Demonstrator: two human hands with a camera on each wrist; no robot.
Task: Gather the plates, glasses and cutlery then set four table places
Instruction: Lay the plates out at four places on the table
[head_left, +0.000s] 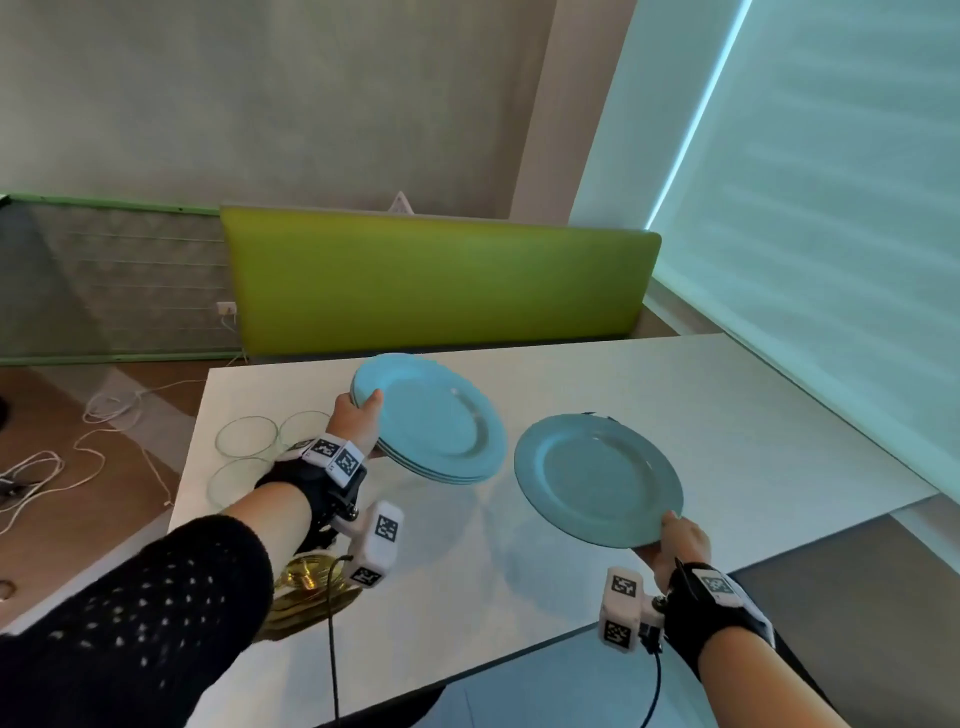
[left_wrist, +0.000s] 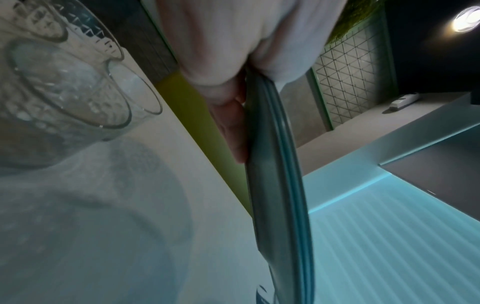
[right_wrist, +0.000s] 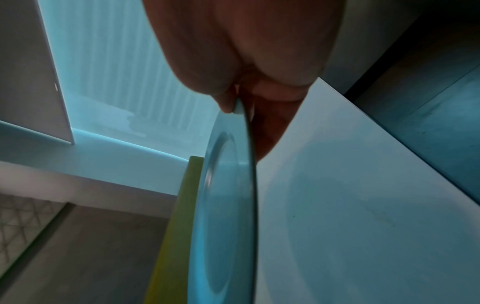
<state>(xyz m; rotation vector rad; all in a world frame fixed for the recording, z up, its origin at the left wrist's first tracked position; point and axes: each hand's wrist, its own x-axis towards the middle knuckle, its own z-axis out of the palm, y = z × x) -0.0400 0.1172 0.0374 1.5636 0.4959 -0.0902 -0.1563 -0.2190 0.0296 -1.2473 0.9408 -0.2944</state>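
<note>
My left hand (head_left: 358, 418) grips the near-left rim of a tilted stack of three blue plates (head_left: 434, 418), held above the white table (head_left: 727, 415); in the left wrist view the stack's edges (left_wrist: 280, 185) run down the middle with my fingers (left_wrist: 231, 127) beneath them. My right hand (head_left: 680, 540) pinches the near rim of a single blue plate (head_left: 597, 478), held just above the table's right middle; the right wrist view shows that single plate (right_wrist: 223, 205) edge-on under my thumb. Three clear glasses (head_left: 247, 436) stand together at the table's left edge. Gold cutlery (head_left: 306, 587) lies partly hidden under my left wrist.
A green padded bench back (head_left: 441, 280) runs along the far side of the table. White cables (head_left: 78, 457) trail over the wooden floor at left. A pale window blind (head_left: 805, 234) fills the right side.
</note>
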